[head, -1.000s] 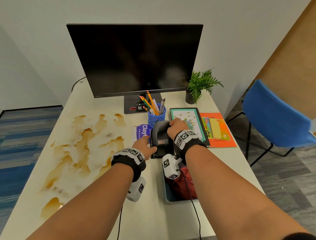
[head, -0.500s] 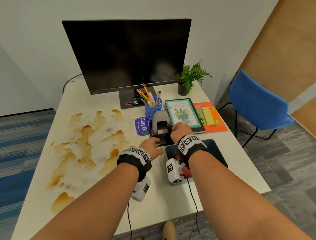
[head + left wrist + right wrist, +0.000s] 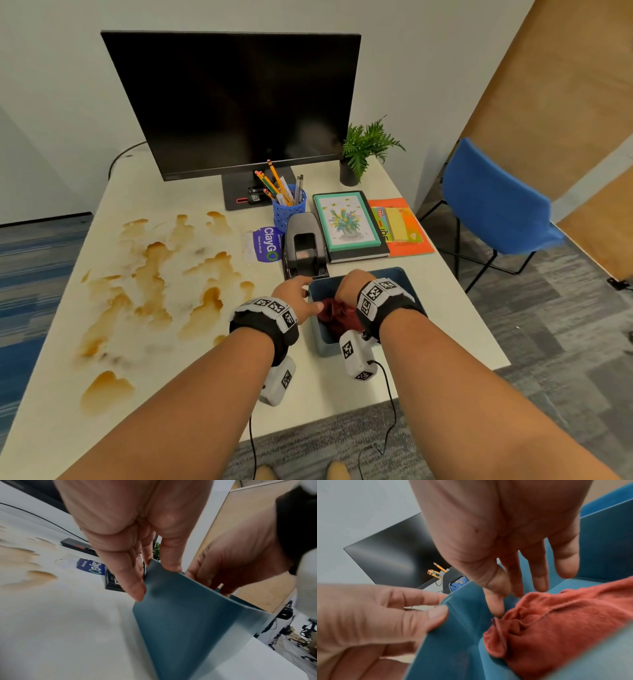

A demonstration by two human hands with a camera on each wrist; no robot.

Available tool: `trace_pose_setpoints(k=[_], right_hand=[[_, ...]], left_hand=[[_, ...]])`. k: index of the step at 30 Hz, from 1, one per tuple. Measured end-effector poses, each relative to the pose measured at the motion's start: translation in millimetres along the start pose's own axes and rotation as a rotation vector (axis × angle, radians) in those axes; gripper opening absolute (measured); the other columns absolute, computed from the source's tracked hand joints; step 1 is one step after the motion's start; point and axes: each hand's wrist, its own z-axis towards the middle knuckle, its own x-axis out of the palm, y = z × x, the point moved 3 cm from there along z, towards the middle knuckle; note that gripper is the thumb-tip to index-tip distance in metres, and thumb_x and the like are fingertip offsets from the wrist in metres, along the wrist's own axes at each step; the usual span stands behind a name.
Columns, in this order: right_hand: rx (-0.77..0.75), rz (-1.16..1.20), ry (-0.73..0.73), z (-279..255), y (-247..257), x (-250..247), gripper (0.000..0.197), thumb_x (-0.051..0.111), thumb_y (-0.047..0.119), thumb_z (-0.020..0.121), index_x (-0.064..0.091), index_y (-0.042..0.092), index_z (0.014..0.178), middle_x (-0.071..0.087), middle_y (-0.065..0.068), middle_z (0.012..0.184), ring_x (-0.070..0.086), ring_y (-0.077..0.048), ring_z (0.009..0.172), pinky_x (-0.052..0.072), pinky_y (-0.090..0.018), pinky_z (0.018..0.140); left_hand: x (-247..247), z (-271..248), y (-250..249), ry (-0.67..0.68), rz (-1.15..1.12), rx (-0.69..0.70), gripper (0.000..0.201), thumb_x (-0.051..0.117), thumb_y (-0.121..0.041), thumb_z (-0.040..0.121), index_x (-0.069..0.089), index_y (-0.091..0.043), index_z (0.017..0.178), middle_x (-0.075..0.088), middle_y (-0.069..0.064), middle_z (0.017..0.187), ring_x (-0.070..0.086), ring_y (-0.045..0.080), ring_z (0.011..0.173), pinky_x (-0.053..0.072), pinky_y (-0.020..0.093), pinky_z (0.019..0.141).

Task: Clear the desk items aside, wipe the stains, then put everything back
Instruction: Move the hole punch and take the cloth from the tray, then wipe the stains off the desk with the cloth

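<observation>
Two hands at smooth teal bin [image 3: 399,274], 5 o'clock of desk [image 3: 191,373].
Left hand [image 3: 297,297] pinching rim; right hand [image 3: 351,286] slack-fingered over crumpled red cloth [image 3: 337,317].

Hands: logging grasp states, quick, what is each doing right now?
Left hand: pinching the blue bin rim.
Right hand: open, fingertips reaching the red cloth inside.

Both hands forward, left hand [image 3: 297,297] pinching, right hand [image 3: 352,287] loosely spread.

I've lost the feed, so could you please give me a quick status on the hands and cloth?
Left hand pinches bin rim. Right hand open, fingers touching red cloth inside. Stains unwiped.
</observation>
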Motion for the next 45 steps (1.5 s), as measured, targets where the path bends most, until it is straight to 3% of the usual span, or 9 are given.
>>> trace_pose_setpoints(k=[3,6,10,18,22,26,32,36,45], right_hand=[[0.001,-0.198,0.046,0.5,-7.1,11.7,0.056,0.050,0.060,0.079,0.067,0.017,0.112,0.068,-0.007,0.100,0.062,-0.026,0.088,0.049,-0.031,0.076],[-0.071,-0.264,0.053,-7.4,-10.5,24.0,0.068,0.031,0.074,0.079,0.059,0.028,0.122,0.063,-0.002,0.122,0.059,-0.030,0.110,0.045,-0.039,0.092],[-0.087,-0.233,0.054,-4.3,-10.9,28.4,0.066,0.030,0.066,0.087,0.046,0.028,0.138,0.050,-0.005,0.141,0.050,-0.031,0.127,0.038,-0.042,0.105],[-0.082,-0.145,0.006,7.3,-19.8,27.2,0.064,0.040,0.062,0.087,0.063,0.010,0.115,0.065,-0.013,0.108,0.061,-0.031,0.105,0.048,-0.038,0.095],[-0.062,-0.063,-0.023,6.4,-27.5,14.3,0.063,0.042,0.057,0.087,0.058,0.009,0.126,0.061,-0.015,0.123,0.058,-0.033,0.115,0.044,-0.039,0.102],[-0.030,0.018,0.004,5.7,-27.7,-0.3,0.078,0.056,0.051,0.059,0.057,0.008,0.124,0.063,-0.015,0.119,0.062,-0.033,0.105,0.050,-0.038,0.095],[-0.103,-0.206,0.017,-22.9,0.3,-37.4,0.029,0.039,0.012,0.098,0.056,0.004,0.119,0.059,-0.019,0.113,0.053,-0.031,0.116,0.040,-0.030,0.093],[-0.126,-0.261,0.018,-30.4,24.4,-50.2,0.043,0.036,0.014,0.101,0.040,-0.002,0.141,0.041,-0.017,0.147,0.042,-0.033,0.133,0.034,-0.036,0.107],[-0.314,-0.286,0.120,-64.7,82.2,-44.1,0.047,0.039,0.016,0.100,0.033,0.011,0.147,0.040,-0.012,0.147,0.045,-0.034,0.130,0.038,-0.040,0.104]], left_hand=[[1.8,-2.8,3.0,-0.019,-0.035,-0.025,0.067,0.073,-0.023,0.081,0.042,-0.022,0.140,0.057,0.008,0.132,0.058,0.027,0.116,0.053,0.044,0.094],[5.5,-5.6,6.1,-0.044,-0.094,-0.037,0.063,0.070,-0.019,0.084,0.042,-0.021,0.140,0.058,0.011,0.132,0.058,0.029,0.116,0.052,0.045,0.095],[9.3,-8.1,8.5,-0.089,-0.149,-0.045,0.059,0.069,-0.018,0.085,0.044,-0.021,0.139,0.059,0.011,0.129,0.059,0.029,0.114,0.053,0.045,0.093],[12.7,-9.3,15.1,-0.134,-0.184,-0.043,0.059,0.070,-0.025,0.084,0.046,-0.023,0.138,0.062,0.009,0.125,0.061,0.027,0.112,0.052,0.046,0.094],[11.9,-9.9,15.7,-0.166,-0.148,-0.037,0.058,0.071,-0.029,0.083,0.048,-0.024,0.136,0.063,0.005,0.124,0.060,0.025,0.111,0.052,0.045,0.094],[11.6,-9.5,11.3,-0.188,-0.046,-0.015,0.058,0.069,-0.029,0.084,0.047,-0.024,0.138,0.062,0.004,0.126,0.060,0.022,0.113,0.049,0.035,0.097],[-0.8,-15.7,2.1,-0.252,-0.009,0.022,0.054,0.064,-0.023,0.088,0.046,-0.023,0.139,0.060,0.003,0.129,0.056,0.019,0.120,0.041,0.029,0.101],[-18.5,-25.8,-6.8,-0.312,-0.079,0.055,0.051,0.062,-0.019,0.090,0.047,-0.021,0.139,0.062,0.007,0.127,0.057,0.021,0.118,0.042,0.028,0.098],[-57.6,-65.0,2.4,-0.498,-0.107,0.033,0.023,0.057,-0.018,0.093,0.064,-0.011,0.114,0.068,0.008,0.099,0.059,0.016,0.076,0.045,0.025,0.066]])
